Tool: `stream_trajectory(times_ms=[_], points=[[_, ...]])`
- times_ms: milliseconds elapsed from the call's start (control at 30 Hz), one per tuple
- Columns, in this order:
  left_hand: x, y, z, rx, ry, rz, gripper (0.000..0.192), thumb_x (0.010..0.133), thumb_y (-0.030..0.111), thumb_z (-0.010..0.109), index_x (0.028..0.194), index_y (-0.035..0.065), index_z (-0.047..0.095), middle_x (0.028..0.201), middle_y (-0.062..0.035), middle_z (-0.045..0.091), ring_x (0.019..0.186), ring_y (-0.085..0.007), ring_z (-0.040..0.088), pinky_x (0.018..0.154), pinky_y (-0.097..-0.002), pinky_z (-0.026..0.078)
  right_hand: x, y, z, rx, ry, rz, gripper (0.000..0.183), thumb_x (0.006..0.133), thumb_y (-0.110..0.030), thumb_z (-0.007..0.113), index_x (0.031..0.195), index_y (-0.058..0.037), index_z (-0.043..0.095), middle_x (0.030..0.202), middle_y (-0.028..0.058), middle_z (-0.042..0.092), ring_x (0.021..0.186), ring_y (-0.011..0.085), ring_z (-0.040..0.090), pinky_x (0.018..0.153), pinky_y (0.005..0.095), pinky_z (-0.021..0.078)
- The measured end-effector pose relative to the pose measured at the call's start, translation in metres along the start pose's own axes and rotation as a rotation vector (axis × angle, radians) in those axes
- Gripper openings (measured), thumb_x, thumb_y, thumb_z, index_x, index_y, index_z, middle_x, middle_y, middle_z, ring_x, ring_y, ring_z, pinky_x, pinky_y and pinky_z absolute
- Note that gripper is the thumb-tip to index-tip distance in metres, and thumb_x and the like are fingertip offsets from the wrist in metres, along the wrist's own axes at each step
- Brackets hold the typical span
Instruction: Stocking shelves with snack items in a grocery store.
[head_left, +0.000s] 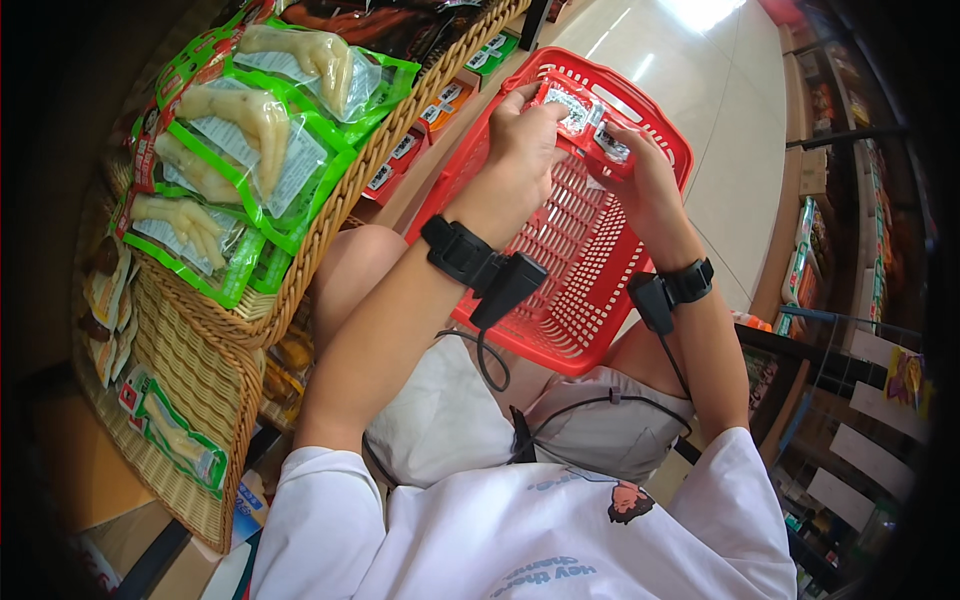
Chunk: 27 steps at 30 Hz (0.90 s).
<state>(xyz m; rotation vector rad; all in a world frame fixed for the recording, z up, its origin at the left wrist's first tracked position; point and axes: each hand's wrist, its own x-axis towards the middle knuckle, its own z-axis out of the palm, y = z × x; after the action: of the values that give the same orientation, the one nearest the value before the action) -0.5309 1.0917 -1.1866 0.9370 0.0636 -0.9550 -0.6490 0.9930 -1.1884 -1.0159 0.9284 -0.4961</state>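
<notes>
Over the far end of a red plastic shopping basket (574, 281), both hands hold small red plastic snack packets. My left hand (521, 135) pinches one packet (571, 109), its thumb lying across the printed front. A second packet (611, 144) is gripped by my right hand (646, 169), with the thumb on its face. The two packets touch or overlap at their edges; whether they are joined I cannot tell. The shopping basket lies between my knees, and its slotted bottom shows beneath my hands.
A wicker basket (281, 296) at left holds several green-edged vacuum packs of chicken feet (262, 139). One similar pack (172, 431) lies in the lower wicker tray (199, 367). Open cartons of snacks (391, 161) line a shelf behind. Stocked shelves (840, 172) stand right, beyond the tiled floor (720, 97).
</notes>
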Motion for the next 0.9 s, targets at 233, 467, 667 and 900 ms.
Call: stream_trajectory(times_ms=[233,467,667,900], points=[[0.001,0.000,0.002,-0.018,-0.012,0.038,0.044,0.088,-0.009,0.058,0.129,0.0023,0.048,0.118,-0.0148,0.062,0.109,-0.0279,0.064,0.094,-0.0535,0.054,0.011,-0.001,-0.004,0.129,-0.059,0.123,0.041,0.092,-0.005,0.065,0.130,-0.0004,0.051,0.117,0.0099,0.060,0.106,0.0200,0.062,0.091,0.0472,0.0563],[0.001,-0.002,0.006,0.174,-0.011,0.127,0.048,0.090,-0.005,0.057,0.134,-0.0015,0.039,0.120,-0.0188,0.059,0.105,-0.0276,0.067,0.085,-0.0455,0.060,0.013,-0.012,-0.006,0.113,-0.056,-0.052,0.050,0.090,0.003,0.064,0.137,0.0017,0.047,0.117,0.0156,0.063,0.104,0.0238,0.066,0.085,0.0407,0.0598],[-0.016,0.008,0.020,0.265,-0.044,0.060,0.039,0.094,0.007,0.060,0.127,-0.0021,0.042,0.118,-0.0165,0.061,0.105,-0.0246,0.067,0.091,-0.0435,0.057,0.027,-0.021,-0.024,-0.051,-0.072,-0.204,0.055,0.083,0.001,0.074,0.134,-0.0005,0.054,0.109,0.0130,0.068,0.096,0.0181,0.068,0.086,0.0307,0.0526],[-0.038,0.028,0.014,1.019,-0.193,0.352,0.069,0.096,0.030,0.065,0.145,-0.0090,0.035,0.127,-0.0180,0.059,0.112,-0.0197,0.060,0.096,-0.0303,0.048,0.034,-0.032,-0.018,-0.201,-0.127,-0.178,0.049,0.084,0.007,0.068,0.131,0.0018,0.056,0.109,0.0155,0.069,0.097,0.0201,0.068,0.084,0.0314,0.0543]])
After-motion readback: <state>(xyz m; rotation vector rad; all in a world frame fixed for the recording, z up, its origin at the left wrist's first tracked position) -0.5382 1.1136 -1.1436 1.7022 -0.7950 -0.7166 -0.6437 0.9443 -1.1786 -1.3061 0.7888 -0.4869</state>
